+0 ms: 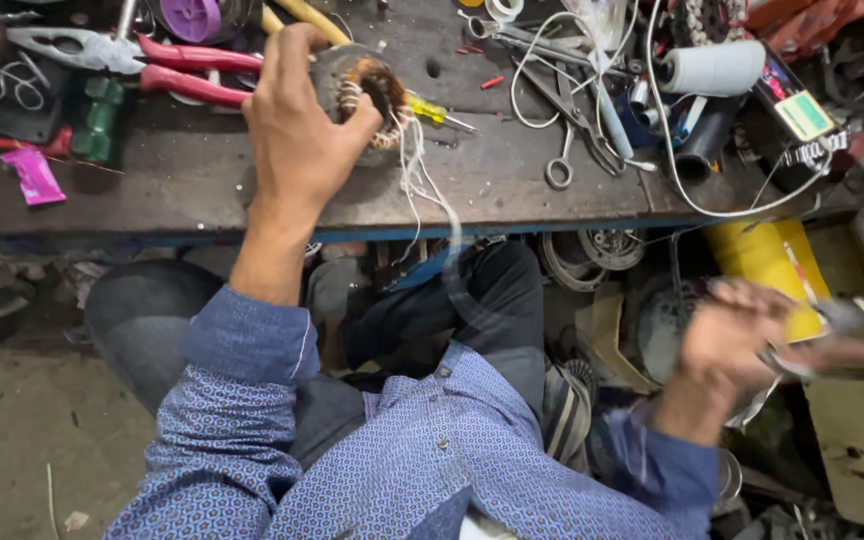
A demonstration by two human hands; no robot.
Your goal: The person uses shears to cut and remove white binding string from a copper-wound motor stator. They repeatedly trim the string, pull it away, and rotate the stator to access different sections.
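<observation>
My left hand (pixel 297 130) grips a round motor stator (pixel 367 90) with copper-coloured windings, holding it against the dark workbench (pixel 202 190). White thread (pixel 422 180) hangs from the stator over the bench's front edge. My right hand (pixel 742 340) is out to the right below the bench, blurred by motion, closed on a thin metal tool that looks like scissors or pliers (pixel 852 320). The thread's far end blurs toward that hand.
Red-handled pliers (pixel 152 62), a yellow screwdriver (pixel 432 112), scissors (pixel 562 110), a white thread spool (pixel 714 66), a purple reel (pixel 192 18) and loose wires lie on the bench. A yellow box (pixel 767 260) and metal parts fill the floor at right.
</observation>
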